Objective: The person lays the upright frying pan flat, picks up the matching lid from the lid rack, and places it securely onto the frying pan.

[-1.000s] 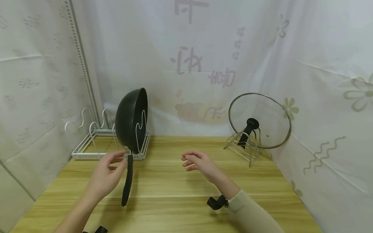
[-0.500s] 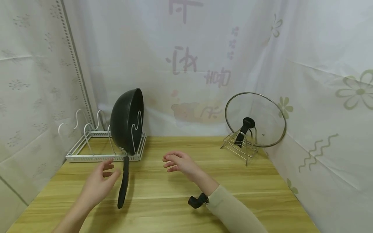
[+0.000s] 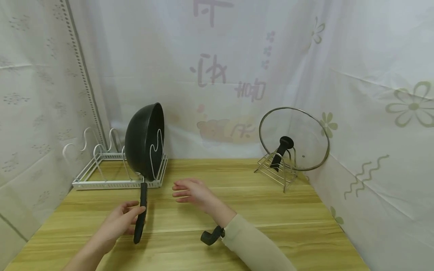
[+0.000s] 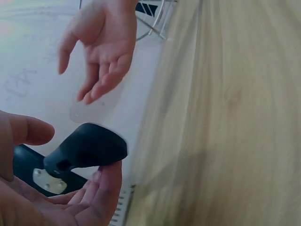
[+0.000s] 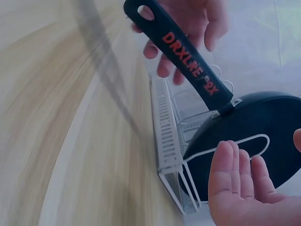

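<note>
A black wok (image 3: 137, 139) stands on its side in a white wire rack (image 3: 116, 184), its handle (image 3: 144, 192) pointing out toward me. My left hand (image 3: 115, 224) is around the handle's middle, thumb on the near side and fingers behind. In the left wrist view, the thumb is apart from the wok handle (image 4: 89, 148) while a fingertip seems to touch it. Red lettering shows on the handle in the right wrist view. My right hand (image 3: 194, 195) hovers right of the handle, fingers extended and holding nothing; its palm (image 5: 249, 202) shows before the wok (image 5: 263, 122).
At the back right, a glass lid with a black knob (image 3: 286, 142) leans in a small wire stand (image 3: 284, 177). White patterned cloth (image 3: 217, 56) hangs behind and at both sides of the wooden table (image 3: 190, 252). A black curved piece (image 3: 211, 236) sits at my right wrist.
My left hand has moved down from the top of the handle to around its middle. My right hand has moved left toward the wok. The view has shifted slightly right.
</note>
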Demonstrator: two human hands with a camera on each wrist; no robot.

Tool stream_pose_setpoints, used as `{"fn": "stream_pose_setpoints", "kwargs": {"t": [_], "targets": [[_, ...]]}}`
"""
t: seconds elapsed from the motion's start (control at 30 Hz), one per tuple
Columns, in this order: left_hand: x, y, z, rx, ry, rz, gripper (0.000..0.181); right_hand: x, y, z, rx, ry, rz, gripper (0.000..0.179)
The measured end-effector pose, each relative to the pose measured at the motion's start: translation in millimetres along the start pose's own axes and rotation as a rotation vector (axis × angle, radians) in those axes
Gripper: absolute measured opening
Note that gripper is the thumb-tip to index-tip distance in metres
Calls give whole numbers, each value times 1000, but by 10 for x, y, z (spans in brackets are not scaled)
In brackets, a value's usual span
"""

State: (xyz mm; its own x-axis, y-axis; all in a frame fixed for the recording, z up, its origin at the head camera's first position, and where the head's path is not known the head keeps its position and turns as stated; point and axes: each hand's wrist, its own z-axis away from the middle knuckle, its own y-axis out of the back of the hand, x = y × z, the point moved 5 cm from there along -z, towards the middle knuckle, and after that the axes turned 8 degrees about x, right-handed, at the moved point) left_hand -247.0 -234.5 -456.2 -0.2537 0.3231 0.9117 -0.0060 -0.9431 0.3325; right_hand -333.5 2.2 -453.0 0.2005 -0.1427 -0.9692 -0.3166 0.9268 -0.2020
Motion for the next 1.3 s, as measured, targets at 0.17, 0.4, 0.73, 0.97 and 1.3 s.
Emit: {"fn": "stream_pose_setpoints", "kwargs": {"t": [0.17, 0.4, 0.73, 0.97, 1.3], "targets": [[-136, -60, -18, -50, 76, 98, 66, 47, -142, -84, 5, -33, -46, 48], [-269, -202, 5, -255, 105, 205, 36, 159, -313, -160, -14, -67, -90, 50], [-368, -301, 44, -331, 124, 251, 24, 223, -513, -236, -57, -126, -171, 54], [-380, -350, 50, -344, 119, 277, 25, 264, -693, -316, -75, -171, -251, 43], [-353, -356, 47, -377, 125, 322, 23, 294, -909, -410, -112, -221, -261, 12]]}}
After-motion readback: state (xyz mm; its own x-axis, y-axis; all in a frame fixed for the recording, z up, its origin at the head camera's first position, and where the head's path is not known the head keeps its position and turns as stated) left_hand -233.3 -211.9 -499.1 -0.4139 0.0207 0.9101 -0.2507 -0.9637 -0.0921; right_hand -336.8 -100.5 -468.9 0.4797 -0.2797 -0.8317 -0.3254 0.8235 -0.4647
